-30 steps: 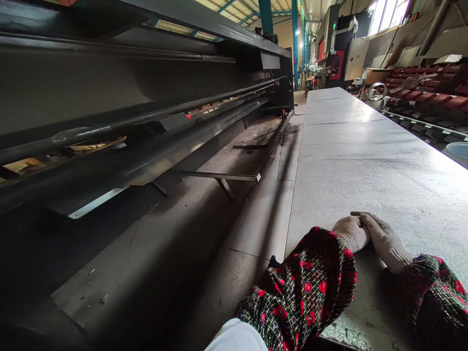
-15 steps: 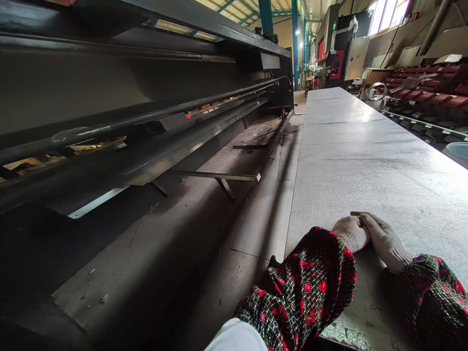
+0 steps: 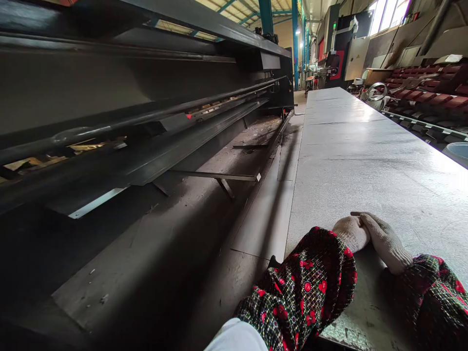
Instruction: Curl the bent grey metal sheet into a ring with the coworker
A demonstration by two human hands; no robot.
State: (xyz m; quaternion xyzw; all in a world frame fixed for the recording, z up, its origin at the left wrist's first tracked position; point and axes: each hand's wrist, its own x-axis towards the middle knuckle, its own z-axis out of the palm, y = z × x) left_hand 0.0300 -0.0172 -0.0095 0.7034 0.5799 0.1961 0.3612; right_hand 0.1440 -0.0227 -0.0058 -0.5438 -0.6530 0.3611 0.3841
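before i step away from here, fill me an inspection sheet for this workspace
Surface: long grey sheet, shiny, with glare and dark streaks.
Job's things: the same sheet, under the hands; no tool seen in them.
Clutter: small debris on the floor.
Hands: both gloved; right hand laid over left hand.
Cables: none clearly identifiable.
Surroundings: long black machine left; pale blue container at right edge; blue pillar beyond.

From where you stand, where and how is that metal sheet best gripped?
Probably the left edge of the metal sheet, from the side facing the black machine: the sheet lies flat without visible handles, and that edge runs straight, uncovered beyond the sleeve.
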